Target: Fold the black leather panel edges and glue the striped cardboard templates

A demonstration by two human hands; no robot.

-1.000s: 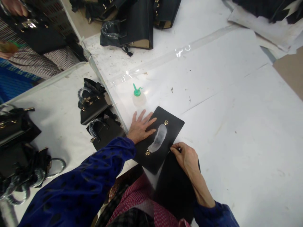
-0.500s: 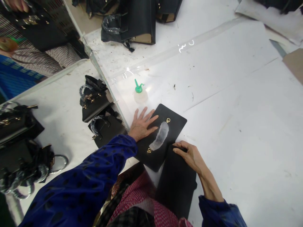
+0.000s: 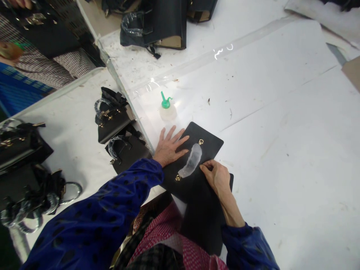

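A flat black bag panel [image 3: 209,140] lies on the white table, with a curved handle wrapped in cloudy plastic [image 3: 191,161] and gold-coloured fittings at both ends. My left hand [image 3: 171,146] rests flat on its left part, fingers spread. Over its lower right edge, my right hand [image 3: 218,174] is pinched closed, thumb against fingers, on the edge of a second black panel [image 3: 204,221]. This second piece reaches down towards my lap, overlapping the first. The exact grip is partly hidden by black against black.
Beyond my left hand stands a squat translucent bottle [image 3: 168,112] with a green nozzle. Black handbags [image 3: 115,120] sit on the lower table at left, and larger black bags [image 3: 168,26] at the back. A co-worker's checked clothing [image 3: 39,73] shows top left.
My right hand has moved up and left, bringing the second panel's edge over the first panel. My left hand stays in place. The view has shifted slightly.
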